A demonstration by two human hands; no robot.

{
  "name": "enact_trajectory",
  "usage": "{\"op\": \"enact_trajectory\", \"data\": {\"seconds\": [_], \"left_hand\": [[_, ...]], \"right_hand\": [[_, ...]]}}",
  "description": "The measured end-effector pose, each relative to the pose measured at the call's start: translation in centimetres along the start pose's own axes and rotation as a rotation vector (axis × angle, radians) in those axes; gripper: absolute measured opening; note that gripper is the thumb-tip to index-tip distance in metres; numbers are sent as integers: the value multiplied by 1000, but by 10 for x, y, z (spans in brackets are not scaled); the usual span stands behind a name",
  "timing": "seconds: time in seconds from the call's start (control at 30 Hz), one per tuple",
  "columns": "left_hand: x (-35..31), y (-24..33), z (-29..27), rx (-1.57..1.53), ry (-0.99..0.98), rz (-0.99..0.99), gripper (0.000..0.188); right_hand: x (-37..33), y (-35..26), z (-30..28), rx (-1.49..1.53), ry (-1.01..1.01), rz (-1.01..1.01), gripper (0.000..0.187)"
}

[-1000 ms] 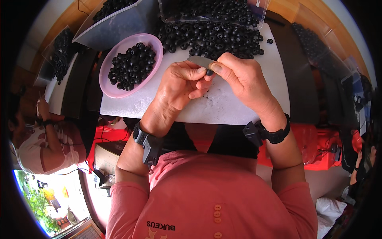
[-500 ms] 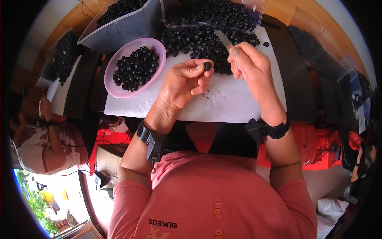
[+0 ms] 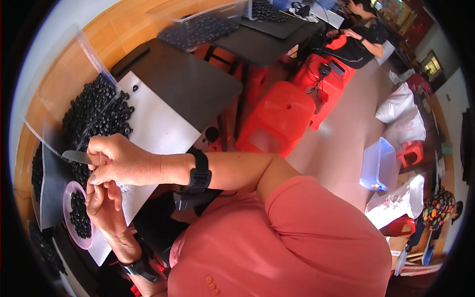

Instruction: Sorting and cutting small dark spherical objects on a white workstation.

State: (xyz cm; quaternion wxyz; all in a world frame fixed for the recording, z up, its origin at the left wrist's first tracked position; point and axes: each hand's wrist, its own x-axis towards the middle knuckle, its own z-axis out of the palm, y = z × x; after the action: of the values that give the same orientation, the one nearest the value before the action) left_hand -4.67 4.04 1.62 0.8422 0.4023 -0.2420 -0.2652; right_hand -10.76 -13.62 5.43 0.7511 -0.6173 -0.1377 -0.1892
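My right hand (image 3: 118,161) is closed around a small knife (image 3: 76,157), its blade pointing left over a heap of small round black hollow parts (image 3: 101,106). Just below, my left hand (image 3: 106,213) has its fingers bent, their tips meeting the fingers of my right hand. Whatever is pinched there is hidden. A pink oval bowl (image 3: 66,208) holding more black parts stands beside my left hand. Both hands are over a white board (image 3: 158,116) on the table.
Clear plastic bins (image 3: 94,57) stand behind the heap. A dark tabletop (image 3: 193,84) adjoins the board. Red stools (image 3: 279,111) stand to the right, with a blue tub (image 3: 378,166) and white sacks (image 3: 396,106) on the floor beyond. Another person (image 3: 368,37) sits at the far table.
The view has swung to the right, so the board and hands now lie at the left. My hands have come together; the black part seen in my left fingers is hidden now.
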Motion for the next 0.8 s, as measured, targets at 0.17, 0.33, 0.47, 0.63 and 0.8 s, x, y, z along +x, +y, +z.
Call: {"op": "enact_trajectory", "data": {"seconds": [0.17,0.33,0.47,0.63,0.8], "left_hand": [[-7,3,9,-32,-15,-38,37],[-14,4,13,105,-9,-5,36],[-23,16,8,323,71,24,29],[-32,63,-15,910,503,212,17],[-38,107,-86,1539,616,256,17]], "right_hand": [[-8,-15,-7,217,-46,114,26],[-16,-9,-8,285,-44,130,27],[-17,20,-4,269,5,134,30],[-20,38,-8,362,160,312,28],[-21,38,-30,319,211,342,24]]}}
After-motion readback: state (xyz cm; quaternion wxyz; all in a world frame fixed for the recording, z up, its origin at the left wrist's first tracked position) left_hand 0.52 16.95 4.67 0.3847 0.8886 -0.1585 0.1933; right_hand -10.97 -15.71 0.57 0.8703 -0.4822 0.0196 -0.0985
